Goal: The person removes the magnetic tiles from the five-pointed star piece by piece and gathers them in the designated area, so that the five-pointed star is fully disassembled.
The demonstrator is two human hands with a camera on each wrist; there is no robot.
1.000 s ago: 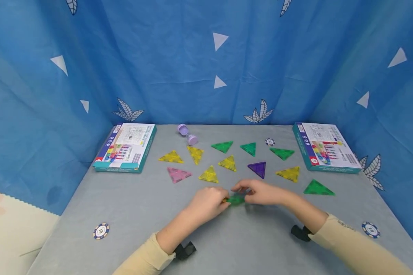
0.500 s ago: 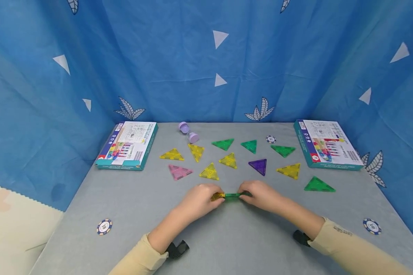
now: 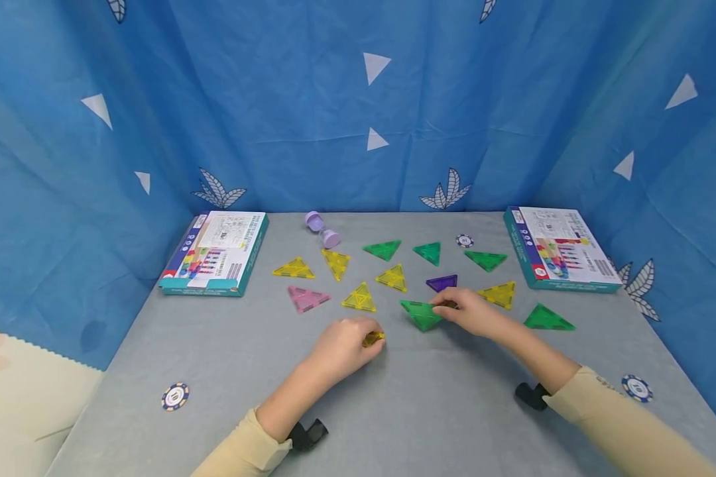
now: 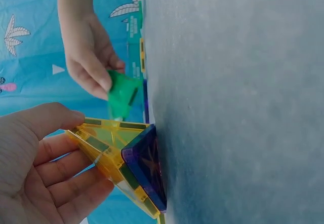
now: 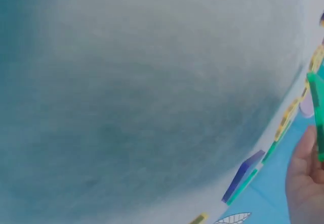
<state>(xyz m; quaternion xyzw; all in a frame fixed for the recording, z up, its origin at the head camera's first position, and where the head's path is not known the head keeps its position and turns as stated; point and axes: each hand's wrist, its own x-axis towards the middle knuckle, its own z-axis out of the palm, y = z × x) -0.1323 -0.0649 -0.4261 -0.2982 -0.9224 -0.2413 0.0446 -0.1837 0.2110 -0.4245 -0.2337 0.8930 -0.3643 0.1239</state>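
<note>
My left hand [image 3: 347,344] pinches the top of a small pyramid of yellow triangular magnetic tiles [image 4: 109,155], whose base end carries a purple triangular tile [image 4: 147,168] against the table. Most of this pyramid is hidden by the hand in the head view. Farther right, my right hand [image 3: 471,311] grips a green triangular magnetic tile [image 3: 420,314] by its right corner, tilted and apart from the pyramid. Behind that hand lies a purple tile [image 3: 441,282], partly covered. In the right wrist view the green tile [image 5: 317,112] shows at the right edge.
Several loose tiles lie beyond the hands, among them a pink one [image 3: 307,298], a yellow one [image 3: 360,298] and a green one [image 3: 549,318]. Flat boxes sit at back left [image 3: 215,255] and back right [image 3: 563,248]. A lilac hourglass-shaped object [image 3: 329,238] lies between them.
Half a second ago the green tile's edge met the yellow tiles. Now my right hand has drawn it away, to the right and farther back. The left hand stays with the pyramid.
</note>
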